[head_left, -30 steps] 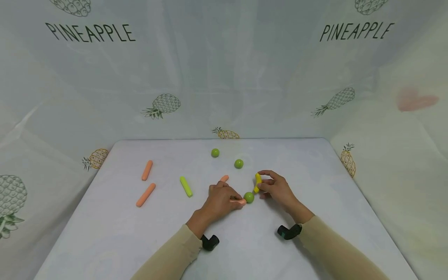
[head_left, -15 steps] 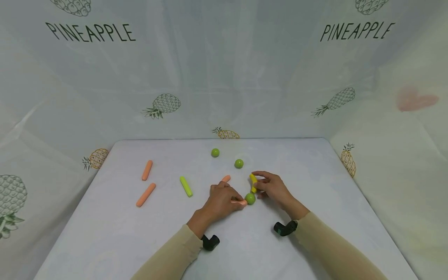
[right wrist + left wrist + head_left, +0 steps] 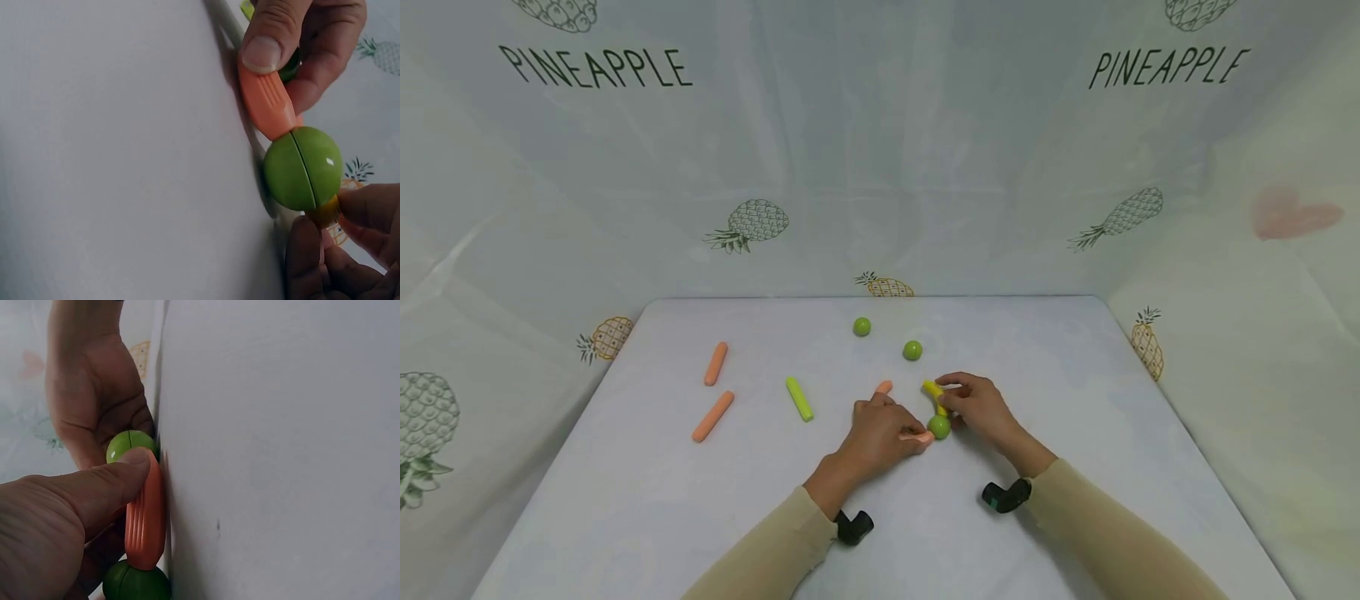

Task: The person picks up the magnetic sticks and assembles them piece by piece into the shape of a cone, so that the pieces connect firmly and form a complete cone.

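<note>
My left hand [image 3: 880, 435] pinches an orange toy stick [image 3: 145, 515] low over the table, thumb on its grooved side. A green ball [image 3: 939, 427] sits at the stick's right end. In the left wrist view, a second green ball [image 3: 137, 584] shows at the other end. Another orange stick [image 3: 884, 387] pokes out beyond the left hand, partly hidden by it. My right hand [image 3: 987, 412] pinches a yellow stick [image 3: 933, 391] between thumb and fingers. The yellow stick's near end meets the first green ball, and its far end leans left.
Two loose green balls, a farther one [image 3: 862, 327] and a nearer one [image 3: 913, 350], lie beyond the hands. Leftward are a lime-green stick [image 3: 800, 399] and two orange sticks, one farther [image 3: 716, 364], one nearer [image 3: 712, 417]. A pineapple-print curtain [image 3: 880, 167] hangs behind the white table [image 3: 625, 500].
My right hand has moved left with the yellow stick, which has tilted leftward and come to the green ball. The left hand and its orange stick have shifted slightly right.
</note>
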A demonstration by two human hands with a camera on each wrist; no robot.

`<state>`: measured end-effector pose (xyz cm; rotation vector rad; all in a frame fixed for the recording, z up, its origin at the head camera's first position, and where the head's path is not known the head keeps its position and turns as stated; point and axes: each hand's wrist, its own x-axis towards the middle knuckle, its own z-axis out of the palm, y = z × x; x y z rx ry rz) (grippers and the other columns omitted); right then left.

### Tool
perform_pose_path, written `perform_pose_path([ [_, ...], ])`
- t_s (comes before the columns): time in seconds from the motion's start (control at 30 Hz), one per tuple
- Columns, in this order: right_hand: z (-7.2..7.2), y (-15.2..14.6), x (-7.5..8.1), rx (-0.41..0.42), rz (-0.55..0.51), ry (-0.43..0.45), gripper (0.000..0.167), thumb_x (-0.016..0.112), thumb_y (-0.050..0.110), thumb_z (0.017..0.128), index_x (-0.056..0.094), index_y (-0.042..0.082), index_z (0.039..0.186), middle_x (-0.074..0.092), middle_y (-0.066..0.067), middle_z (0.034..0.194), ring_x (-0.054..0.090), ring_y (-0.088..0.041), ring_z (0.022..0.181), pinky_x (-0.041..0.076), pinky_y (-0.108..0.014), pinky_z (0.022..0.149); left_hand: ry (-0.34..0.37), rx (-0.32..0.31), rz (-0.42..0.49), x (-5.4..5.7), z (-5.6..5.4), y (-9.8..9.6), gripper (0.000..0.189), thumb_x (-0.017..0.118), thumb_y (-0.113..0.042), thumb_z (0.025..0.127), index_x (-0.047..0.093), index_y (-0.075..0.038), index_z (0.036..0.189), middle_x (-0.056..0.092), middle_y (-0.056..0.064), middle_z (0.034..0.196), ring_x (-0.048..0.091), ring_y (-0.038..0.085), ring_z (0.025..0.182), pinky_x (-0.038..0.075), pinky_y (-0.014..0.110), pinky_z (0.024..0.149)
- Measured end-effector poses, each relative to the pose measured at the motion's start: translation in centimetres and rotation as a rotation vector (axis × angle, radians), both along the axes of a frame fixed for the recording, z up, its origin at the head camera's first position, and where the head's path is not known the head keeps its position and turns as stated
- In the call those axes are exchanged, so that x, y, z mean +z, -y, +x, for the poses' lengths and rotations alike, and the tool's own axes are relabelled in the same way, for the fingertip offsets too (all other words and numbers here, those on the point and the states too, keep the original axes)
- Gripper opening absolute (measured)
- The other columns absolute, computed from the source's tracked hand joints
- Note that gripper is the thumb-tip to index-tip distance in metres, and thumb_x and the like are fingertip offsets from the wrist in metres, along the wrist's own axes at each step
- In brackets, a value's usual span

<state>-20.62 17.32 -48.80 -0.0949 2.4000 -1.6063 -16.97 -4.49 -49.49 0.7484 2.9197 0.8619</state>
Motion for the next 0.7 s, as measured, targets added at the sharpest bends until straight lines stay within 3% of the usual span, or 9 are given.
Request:
perform_pose_path([
  [0.3, 0.4, 1.0, 0.0, -0.077, 0.197, -0.125, 0.019, 0.073, 0.015, 0.098, 0.076, 0.005, 0.115, 0.079, -0.010, 0.105, 0.069, -0.015, 0.081, 0.057, -0.028, 0.067, -0.007, 0.042, 0.004, 0.1, 0.9, -0.5, 0.021, 0.080, -0.043, 0.095, 0.087, -0.025, 0.103, 0.080, -0.014, 0.105, 0.059, 0.027, 0.122, 0.042, 0.052, 0.091],
  [0.7, 1.4, 0.4, -0.2, -0.102, 0.244, -0.179, 0.026, 0.070, 0.020, 0.102, 0.075, 0.005, 0.122, 0.078, -0.010, 0.113, 0.071, -0.016, 0.089, 0.059, -0.029, 0.074, -0.022, 0.050, 0.023, 0.3, 1.5, -0.6, 0.023, 0.082, -0.039, 0.093, 0.086, -0.022, 0.108, 0.080, -0.012, 0.108, 0.059, 0.024, 0.116, 0.041, 0.050, 0.090],
])
